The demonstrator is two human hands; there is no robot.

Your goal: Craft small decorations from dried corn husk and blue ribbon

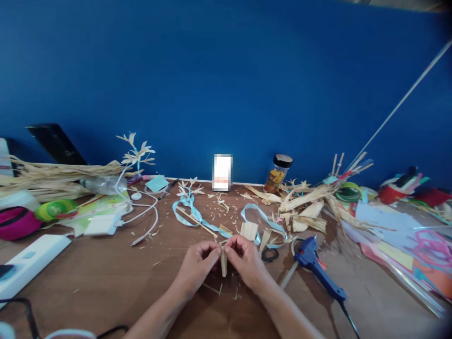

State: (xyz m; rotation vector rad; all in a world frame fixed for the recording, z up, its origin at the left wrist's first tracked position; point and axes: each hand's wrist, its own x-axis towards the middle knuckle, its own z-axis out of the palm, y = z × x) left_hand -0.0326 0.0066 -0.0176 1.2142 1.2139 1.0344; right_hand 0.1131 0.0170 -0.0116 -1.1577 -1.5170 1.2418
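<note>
Both hands meet at the middle of the brown table. Between thumb and fingers, my left hand (pixel 201 261) pinches the upper end of a pale dried husk strip (pixel 223 266). My right hand (pixel 245 261) grips the same strip from the other side, its fingers also closed. The strip hangs down narrow and looks folded. Just beyond my right hand lie a cut husk piece (pixel 249 230) and a light blue ribbon (pixel 254 207). A husk flower (pixel 190 188) with blue ribbon lies beyond my left hand, beside a thin stick (pixel 197 221).
A blue glue gun (pixel 319 268) lies right of my hands, near black scissor handles (pixel 270 254). A lidded jar (pixel 278 173) and dried husks (pixel 307 207) stand behind. To the left are a white power strip (pixel 35 263), a charger (pixel 102 225) and cables. Husk scraps litter the table.
</note>
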